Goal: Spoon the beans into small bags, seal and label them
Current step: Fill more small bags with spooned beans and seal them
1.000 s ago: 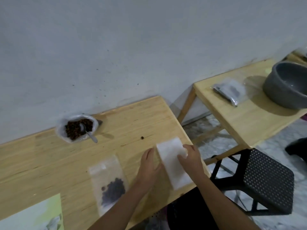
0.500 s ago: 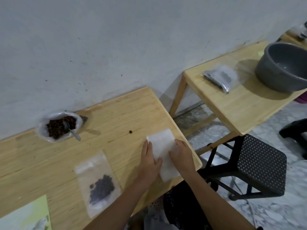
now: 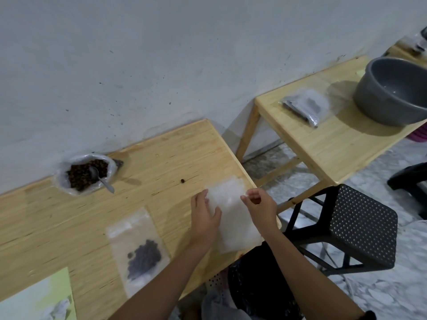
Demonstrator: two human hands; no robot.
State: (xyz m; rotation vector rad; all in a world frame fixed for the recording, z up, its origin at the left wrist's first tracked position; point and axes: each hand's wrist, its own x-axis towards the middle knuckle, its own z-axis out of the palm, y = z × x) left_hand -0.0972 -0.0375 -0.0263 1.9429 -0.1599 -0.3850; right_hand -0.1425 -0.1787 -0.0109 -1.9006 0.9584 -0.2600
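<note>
While both hands work the bags [image 3: 231,204] at the desk's [image 3: 161,158] right edge:
Flat on them lies the left hand [image 3: 204,215]; the right hand [image 3: 261,204] pinches their top edge; bare wood runs left to the beans [image 3: 85,173].

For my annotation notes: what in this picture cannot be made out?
Head view:
Green sheet: cut off by the bottom-left edge.
Grey basin: cut off by the right edge.
Bag stack: partly under the left hand and right hand; whether the right one pinches a bag is blurred.
</note>
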